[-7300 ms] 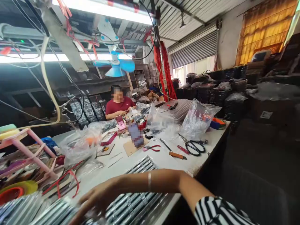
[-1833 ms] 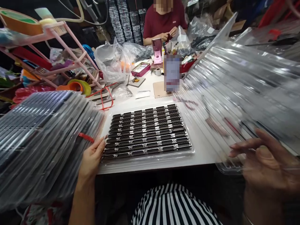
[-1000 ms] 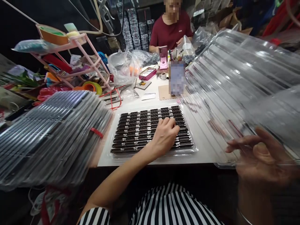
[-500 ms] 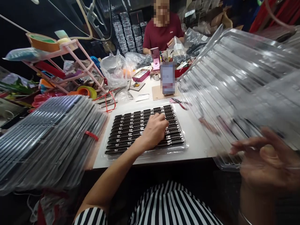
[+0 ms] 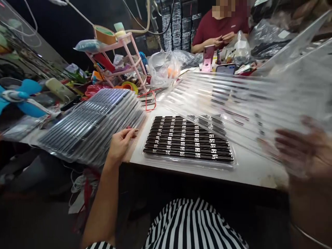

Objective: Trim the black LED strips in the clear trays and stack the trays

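Note:
Black strips with silvery fittings lie in rows in a clear tray [image 5: 188,140] on the white table. Over its right part slants a clear ribbed plastic sheet [image 5: 233,90], blurred, with my right hand [image 5: 303,148] gripping its right side. My left hand [image 5: 120,145] is beside the stack of filled clear trays [image 5: 90,117], its thumb and fingers pinched together near a small red piece at the stack's right side. What that pinch holds is too small to make out.
A pink rack [image 5: 127,58] with tape rolls stands behind the stack. A blue fan [image 5: 22,95] is at far left. Plastic bags [image 5: 164,65] and a phone on a pink stand [image 5: 208,57] lie farther back, before a person in a dark red shirt [image 5: 220,29].
My left hand has left the black strips and moved left to the stack. The plastic sheet has come down over the tray's right part. The view has turned left.

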The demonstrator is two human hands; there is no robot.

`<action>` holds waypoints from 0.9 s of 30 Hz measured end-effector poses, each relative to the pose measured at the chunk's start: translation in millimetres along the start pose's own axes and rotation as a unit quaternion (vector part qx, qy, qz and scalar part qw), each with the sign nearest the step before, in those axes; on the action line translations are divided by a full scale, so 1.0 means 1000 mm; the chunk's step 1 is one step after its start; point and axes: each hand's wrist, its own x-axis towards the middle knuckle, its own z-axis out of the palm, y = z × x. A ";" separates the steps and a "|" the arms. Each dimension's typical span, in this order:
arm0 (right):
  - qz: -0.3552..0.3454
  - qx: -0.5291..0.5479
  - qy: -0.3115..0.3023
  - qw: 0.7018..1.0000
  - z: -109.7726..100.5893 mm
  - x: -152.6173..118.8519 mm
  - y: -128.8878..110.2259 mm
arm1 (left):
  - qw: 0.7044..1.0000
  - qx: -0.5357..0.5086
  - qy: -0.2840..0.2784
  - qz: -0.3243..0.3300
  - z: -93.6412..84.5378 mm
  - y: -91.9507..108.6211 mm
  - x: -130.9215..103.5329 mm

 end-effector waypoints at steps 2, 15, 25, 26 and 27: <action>0.022 0.048 0.010 0.999 0.027 0.003 0.000 | 1.000 -0.009 -0.002 -0.021 -0.003 -0.013 -0.001; 0.034 0.065 -0.088 0.993 0.071 -0.004 -0.008 | 0.979 -0.159 -0.109 -0.072 0.005 -0.032 -0.007; 0.090 -0.036 -0.127 0.987 0.088 -0.007 0.004 | 0.963 -0.226 -0.104 -0.105 0.007 -0.032 -0.007; 0.108 -0.053 -0.133 0.984 0.090 -0.007 0.007 | 0.965 -0.219 -0.101 -0.103 0.008 -0.033 -0.007; 0.128 -0.069 -0.137 0.980 0.091 -0.007 0.010 | 0.968 -0.210 -0.099 -0.099 0.009 -0.034 -0.007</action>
